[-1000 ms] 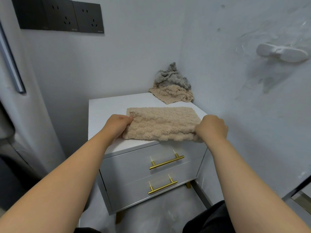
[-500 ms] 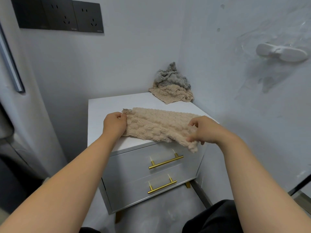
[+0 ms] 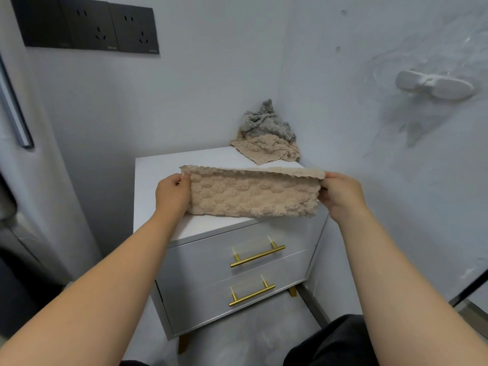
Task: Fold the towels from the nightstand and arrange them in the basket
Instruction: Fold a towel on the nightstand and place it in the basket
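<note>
Nightstand (image 3: 158, 167): white, set in the far right corner of the room, with two drawers. A brass handle (image 3: 257, 256) is on the upper drawer and a lower handle (image 3: 250, 295) on the one beneath.

Towel (image 3: 250, 196): beige and folded into a long strip, stretched level between both hands over the near half of the top. Whether its lower edge touches the top cannot be told.

Left hand (image 3: 171, 194): pinches the strip's left end. Right hand (image 3: 340, 194): pinches the right end, just past the nightstand's right edge.

At the far right corner of the top, a crumpled grey towel (image 3: 266, 122) lies on a second beige towel (image 3: 266, 150).

Walls: black sockets (image 3: 87, 25) on the far left, a white holder (image 3: 433, 85) on the right.
</note>
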Demonstrator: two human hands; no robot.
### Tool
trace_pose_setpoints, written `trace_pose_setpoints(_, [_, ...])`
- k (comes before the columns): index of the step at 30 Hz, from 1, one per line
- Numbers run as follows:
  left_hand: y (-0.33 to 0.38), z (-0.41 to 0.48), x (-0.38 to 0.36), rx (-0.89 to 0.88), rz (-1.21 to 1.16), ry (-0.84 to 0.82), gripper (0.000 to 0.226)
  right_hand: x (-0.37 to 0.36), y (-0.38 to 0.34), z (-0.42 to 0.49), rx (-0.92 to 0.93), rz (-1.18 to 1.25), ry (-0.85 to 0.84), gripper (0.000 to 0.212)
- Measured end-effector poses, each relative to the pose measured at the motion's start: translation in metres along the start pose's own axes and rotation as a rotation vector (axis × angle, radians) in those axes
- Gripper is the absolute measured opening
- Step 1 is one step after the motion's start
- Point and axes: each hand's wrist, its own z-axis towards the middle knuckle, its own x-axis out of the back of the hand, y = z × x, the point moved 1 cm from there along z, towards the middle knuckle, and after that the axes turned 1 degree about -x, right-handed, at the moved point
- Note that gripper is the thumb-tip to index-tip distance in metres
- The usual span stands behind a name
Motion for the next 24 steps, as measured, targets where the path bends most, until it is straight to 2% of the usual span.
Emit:
trace_pose_setpoints(2, [-0.003,0.003,0.002,0.04,-0.054,-0.04,0.03,0.0,0.002,-0.001,-0.24,0.197,-0.123,0.013])
trace_pose_setpoints(3, [-0.003,0.004,0.002,0.047,-0.058,-0.057,0.029,0.0,0.003,-0.002,-0.309,0.218,-0.163,0.01])
trace_pose_setpoints(4, [-0.004,0.005,0.001,0.043,-0.055,-0.071,0.028,0.0,0.006,-0.001,-0.32,0.173,-0.17,0.01])
trace_pose_setpoints(6, [-0.002,0.004,-0.003,0.019,-0.027,-0.076,0.031,0.001,0.009,0.003,-0.242,-0.015,-0.08,0.013])
trace_pose_setpoints(8, [0.0,0.002,-0.006,-0.009,0.021,-0.058,0.035,0.002,0.009,0.003,-0.237,-0.03,-0.1,0.031])
trace_pose_setpoints(10, [0.0,0.002,-0.007,-0.022,0.05,-0.053,0.032,0.004,0.007,0.002,-0.306,-0.036,-0.238,0.055])
trace_pose_setpoints(11, [0.001,0.002,-0.007,-0.025,0.054,-0.054,0.03,0.005,0.006,0.001,-0.314,-0.116,-0.301,0.059])
trace_pose_setpoints(13, [0.0,0.003,-0.007,-0.019,0.043,-0.049,0.028,0.006,0.006,-0.005,-0.284,-0.265,-0.376,0.045])
trace_pose_setpoints(15, [0.001,0.003,-0.005,0.007,0.024,-0.057,0.031,0.004,0.006,-0.01,-0.241,-0.303,-0.355,0.029])
trace_pose_setpoints(18, [0.008,0.001,-0.003,0.135,-0.184,-0.209,0.029,0.001,0.001,-0.01,-0.154,-0.162,-0.356,0.021])
trace_pose_setpoints(21, [0.03,-0.004,0.004,0.245,-0.483,-0.45,0.02,0.0,-0.016,-0.021,-0.108,0.067,-0.548,0.021])
trace_pose_setpoints(24, [0.052,-0.011,0.022,0.257,-0.763,-0.699,0.017,0.001,-0.035,-0.034,-0.056,0.2,-0.74,0.025])
